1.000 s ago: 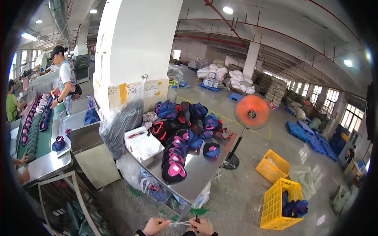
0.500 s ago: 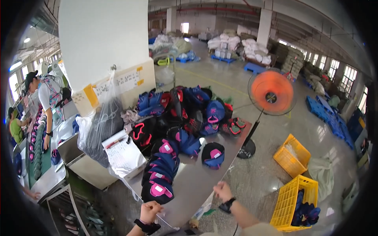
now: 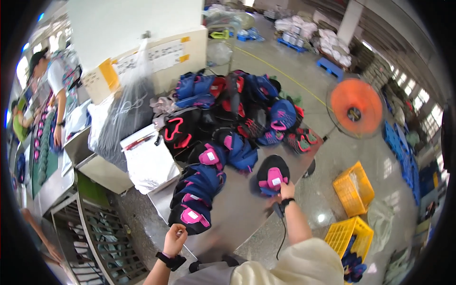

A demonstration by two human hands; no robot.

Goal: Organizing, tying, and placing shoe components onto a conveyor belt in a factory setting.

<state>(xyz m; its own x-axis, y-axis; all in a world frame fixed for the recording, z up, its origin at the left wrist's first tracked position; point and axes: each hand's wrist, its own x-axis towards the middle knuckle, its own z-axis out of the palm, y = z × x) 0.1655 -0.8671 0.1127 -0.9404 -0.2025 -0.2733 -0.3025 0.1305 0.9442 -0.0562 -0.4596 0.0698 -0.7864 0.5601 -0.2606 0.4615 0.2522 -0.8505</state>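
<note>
Yellow crates (image 3: 354, 187) — two; orange fan (image 3: 355, 108) — one.

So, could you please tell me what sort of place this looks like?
Probably a garment or cap factory floor: stacked caps on a metal worktable, yellow crates on the concrete floor, and a person working at another bench.

You are standing in a large factory hall with a polished grey concrete floor (image 3: 266, 61) that catches glare from overhead light. Take the orange fan (image 3: 355, 107) as your landmark: below it sit two yellow plastic crates (image 3: 354, 187), and to its right blue pallets (image 3: 393, 137) line a row of bright windows (image 3: 420, 107). Above the fan, white sacks (image 3: 327, 40) are stacked beside a white column (image 3: 350, 16). Far to its left rises a broad white pillar (image 3: 137, 23), with a steel bench (image 3: 237, 209) between them.
</note>
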